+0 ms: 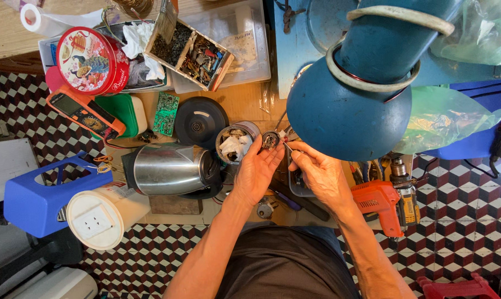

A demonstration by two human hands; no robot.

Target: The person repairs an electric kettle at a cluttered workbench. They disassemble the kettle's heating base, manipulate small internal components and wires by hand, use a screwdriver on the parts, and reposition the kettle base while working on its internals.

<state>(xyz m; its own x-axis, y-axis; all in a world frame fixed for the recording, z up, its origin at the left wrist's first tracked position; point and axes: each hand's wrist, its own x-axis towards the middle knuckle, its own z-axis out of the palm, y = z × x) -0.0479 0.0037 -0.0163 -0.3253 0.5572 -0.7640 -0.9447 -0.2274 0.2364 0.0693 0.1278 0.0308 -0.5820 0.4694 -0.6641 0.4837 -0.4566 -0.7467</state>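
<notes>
Hands working over cluttered wooden bench (245,102). Left hand (257,173) is cupping a small round metal part (271,139) at its fingertips, fingers closed around it, just beside an open tin can (237,143) stuffed with crumpled paper. Right hand (318,171) is pinching a thin tool or wire (287,147), tip touching the round part; can't tell exactly what it is. Stainless electric kettle (170,169) is lying on its side left of the hands, its black round lid (199,120) sitting just behind it. Green circuit board (165,113) is lying near the lid. Orange multimeter (83,112) is resting further left, beside a red round tin (91,61). Orange power drill (384,204) is sitting right of the right hand. Big blue lamp shade (344,113) is hanging over the bench, blocking part of the view. Blue plastic stool (37,199) is standing at far left.
</notes>
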